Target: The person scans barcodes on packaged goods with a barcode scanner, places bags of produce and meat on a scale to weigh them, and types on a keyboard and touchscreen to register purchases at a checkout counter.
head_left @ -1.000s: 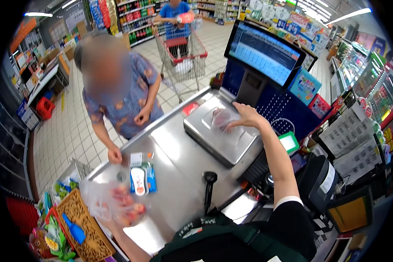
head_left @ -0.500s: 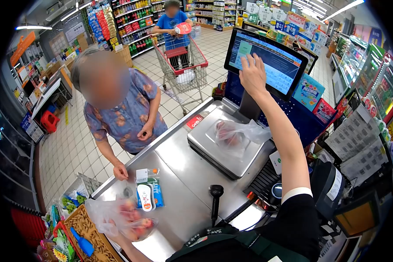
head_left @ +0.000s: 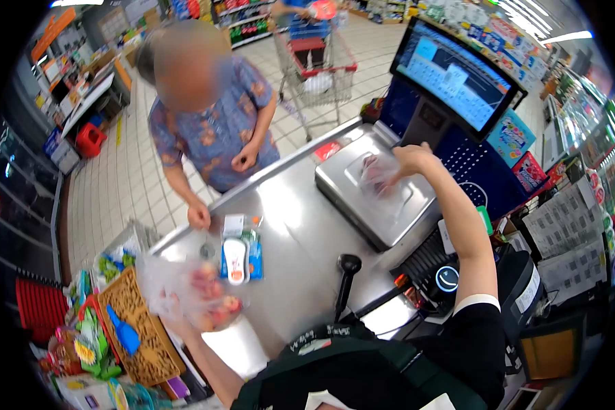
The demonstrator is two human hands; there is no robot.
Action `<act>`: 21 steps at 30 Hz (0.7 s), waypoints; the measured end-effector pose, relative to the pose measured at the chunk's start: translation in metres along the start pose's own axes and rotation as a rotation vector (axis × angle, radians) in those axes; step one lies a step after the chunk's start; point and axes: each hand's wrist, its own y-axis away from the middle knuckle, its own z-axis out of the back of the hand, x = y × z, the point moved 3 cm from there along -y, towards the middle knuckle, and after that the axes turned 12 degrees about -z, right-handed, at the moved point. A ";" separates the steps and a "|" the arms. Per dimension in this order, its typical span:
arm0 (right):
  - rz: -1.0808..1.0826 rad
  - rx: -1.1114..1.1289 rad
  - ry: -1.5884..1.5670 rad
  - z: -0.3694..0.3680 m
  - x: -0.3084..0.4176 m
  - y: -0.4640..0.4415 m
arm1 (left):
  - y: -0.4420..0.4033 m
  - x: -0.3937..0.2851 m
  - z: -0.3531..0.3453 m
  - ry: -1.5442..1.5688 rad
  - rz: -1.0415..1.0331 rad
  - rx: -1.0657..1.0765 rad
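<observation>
On the metal scale (head_left: 342, 181) lies a clear plastic bag with dark reddish contents (head_left: 372, 179). My right hand (head_left: 415, 162) is closed at the right side of this bag, its fingers bent down and slightly blurred. At the lower left, my left hand (head_left: 179, 326) grips a clear plastic bag of red and yellow round fruit (head_left: 208, 290), which partly hides the fingers. Just beyond that bag lies a blue package (head_left: 253, 260) with a white, slipper-shaped piece (head_left: 236, 261) on it.
A customer (head_left: 212, 130) stands across the metal counter (head_left: 287, 239), one hand near its edge. A black scanner (head_left: 347, 273) stands in front of me. The checkout screen (head_left: 454, 75) rises behind the scale. A peanut basket (head_left: 140, 335) with a blue scoop (head_left: 123, 329) is at left.
My right hand has come down from the screen to the bag on the scale. The screen display has changed. My left hand stays at the fruit bag. The view has shifted.
</observation>
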 end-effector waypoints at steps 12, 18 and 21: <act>0.488 0.025 -0.878 0.016 0.068 0.082 | 0.012 -0.018 0.003 -0.034 -0.001 0.032; 0.571 0.272 -0.867 -0.037 0.166 0.124 | 0.032 -0.042 0.016 -0.200 0.034 -0.116; 0.567 0.427 -1.104 -0.092 0.233 0.136 | 0.050 -0.059 0.030 -0.327 -0.073 -0.164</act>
